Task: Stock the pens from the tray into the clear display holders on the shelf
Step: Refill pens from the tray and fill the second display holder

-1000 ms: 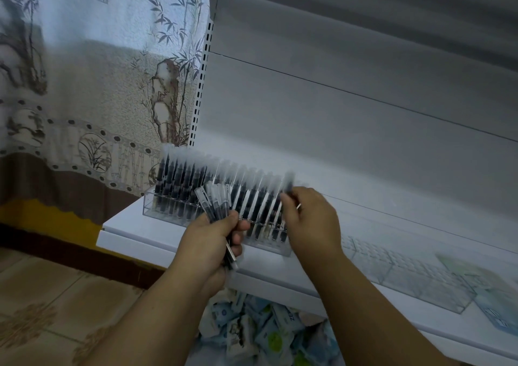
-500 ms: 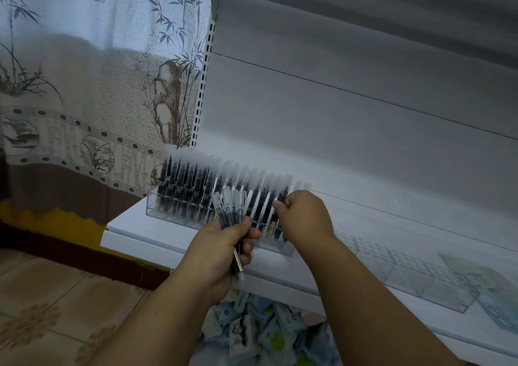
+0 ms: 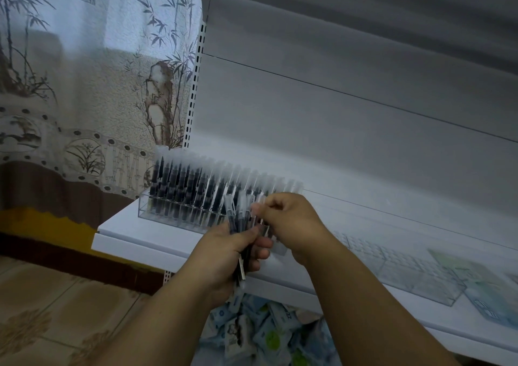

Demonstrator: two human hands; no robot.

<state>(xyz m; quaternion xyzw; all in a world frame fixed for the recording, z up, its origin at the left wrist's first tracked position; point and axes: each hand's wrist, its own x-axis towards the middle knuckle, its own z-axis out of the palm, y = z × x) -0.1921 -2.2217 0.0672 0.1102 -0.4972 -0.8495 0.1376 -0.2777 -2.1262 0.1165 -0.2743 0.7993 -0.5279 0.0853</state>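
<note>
Frosted plastic caps are what the right hand [image 3: 291, 222] meets first: its fingertips [image 3: 259, 210] curl together and pinch the capped top of one pen [image 3: 253, 215] out of the bundle [image 3: 238, 225], which the left hand [image 3: 224, 256] grips round the barrels, fingers wrapped and thumb across. Each pen looks slim, rigid and very light, a smooth dark barrel under a translucent cap, so it is likely to slide if pinched loosely; the cap end, standing proud of the fist, seems the sensible place to take hold, though a cap could pull off if tugged hard. Just behind the hands stands the clear display holder [image 3: 157, 211], a hard, glossy, straight-walled box with rows of pens [image 3: 179, 189] upright in it, filled from its left end; its right end is hidden by the hands. It sits on the white shelf [image 3: 134, 242], smooth painted metal by the look. Farther right lies a second clear holder [image 3: 414, 278], gridded into small cells and unfilled. Soft printed packets [image 3: 252, 332] are heaped below the shelf.
</note>
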